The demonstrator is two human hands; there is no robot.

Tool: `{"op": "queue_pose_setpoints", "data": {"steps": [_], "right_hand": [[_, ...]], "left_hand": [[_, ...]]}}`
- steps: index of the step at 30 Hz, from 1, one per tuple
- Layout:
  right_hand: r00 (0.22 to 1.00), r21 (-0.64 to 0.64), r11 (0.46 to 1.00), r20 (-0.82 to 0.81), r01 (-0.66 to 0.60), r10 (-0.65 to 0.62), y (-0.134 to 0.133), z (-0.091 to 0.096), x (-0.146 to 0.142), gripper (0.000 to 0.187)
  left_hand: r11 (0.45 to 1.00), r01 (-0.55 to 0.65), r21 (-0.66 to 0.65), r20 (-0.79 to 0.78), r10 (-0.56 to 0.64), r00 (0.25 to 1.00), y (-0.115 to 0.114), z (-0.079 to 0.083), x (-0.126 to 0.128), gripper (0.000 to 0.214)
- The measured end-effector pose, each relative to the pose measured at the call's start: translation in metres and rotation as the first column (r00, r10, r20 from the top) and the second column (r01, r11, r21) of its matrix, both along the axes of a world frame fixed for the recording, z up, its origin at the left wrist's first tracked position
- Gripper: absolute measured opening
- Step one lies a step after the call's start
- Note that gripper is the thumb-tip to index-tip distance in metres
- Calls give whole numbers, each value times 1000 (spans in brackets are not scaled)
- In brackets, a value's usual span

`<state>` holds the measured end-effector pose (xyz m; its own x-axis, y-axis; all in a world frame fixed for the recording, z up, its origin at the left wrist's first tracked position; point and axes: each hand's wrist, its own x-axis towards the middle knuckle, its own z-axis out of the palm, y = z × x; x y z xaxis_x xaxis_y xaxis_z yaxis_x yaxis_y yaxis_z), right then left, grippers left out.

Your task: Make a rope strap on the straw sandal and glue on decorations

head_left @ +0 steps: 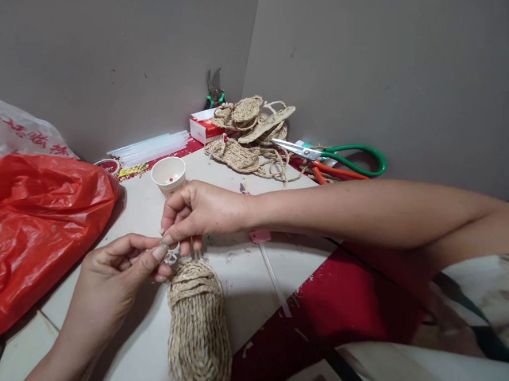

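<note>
A small woven straw sandal (198, 325) lies on the white table (249, 276), toe end towards my hands. My left hand (115, 280) pinches thumb and fingers together right at the sandal's top end, beside a small whitish ring-shaped piece (171, 258). My right hand (197, 213) reaches in from the right, and its closed fingertips meet my left thumb at the same spot. What the two pinches hold is too small to make out; it looks like a bit of straw cord.
A white paper cup (168, 174) with tiny beads stands behind my hands. More woven sandals (249, 133), green-handled scissors (338, 155), pruning shears (215, 90), a red-white box (204, 127) and glue sticks (149, 146) lie by the wall. A red plastic bag (28, 228) fills the left.
</note>
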<state>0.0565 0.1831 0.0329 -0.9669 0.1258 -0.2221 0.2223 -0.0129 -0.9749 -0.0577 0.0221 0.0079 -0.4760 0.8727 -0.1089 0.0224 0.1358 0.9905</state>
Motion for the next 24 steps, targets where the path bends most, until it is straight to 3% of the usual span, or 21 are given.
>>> {"op": "queue_pose_setpoints", "data": {"steps": [4, 7, 9, 10, 13, 16, 20, 24], "right_hand": [[1000, -176, 984, 31, 10, -5, 2, -12, 10, 14], [999, -307, 951, 45, 36, -23, 6, -16, 18, 14], [998, -366, 928, 50, 63, -48, 9, -16, 23, 11], [997, -388, 919, 47, 73, -59, 10, -15, 26, 11], [997, -427, 901, 47, 76, -62, 10, -14, 34, 12], [996, -378, 922, 49, 85, -72, 6, -16, 41, 11], [997, -212, 974, 33, 82, -77, -3, -19, 46, 17], [997, -15, 998, -48, 53, -54, -7, -20, 47, 12]], "left_hand": [[995, 93, -42, -33, -95, 995, -1, 1, 4, 19], [993, 94, -70, -246, -108, 963, -2, -4, -1, 18], [998, 33, -47, -528, -52, 848, -2, -10, -9, 19], [1000, 1, -18, -675, -13, 737, -2, -13, -13, 20], [1000, -14, 19, -826, 24, 563, 1, -20, -26, 19], [1000, 6, -8, -862, -10, 506, 3, -24, -33, 16], [1000, -22, -18, -887, -5, 461, 1, -21, -29, 10], [1000, -10, 0, -850, 5, 527, -3, -10, -13, 14]]}}
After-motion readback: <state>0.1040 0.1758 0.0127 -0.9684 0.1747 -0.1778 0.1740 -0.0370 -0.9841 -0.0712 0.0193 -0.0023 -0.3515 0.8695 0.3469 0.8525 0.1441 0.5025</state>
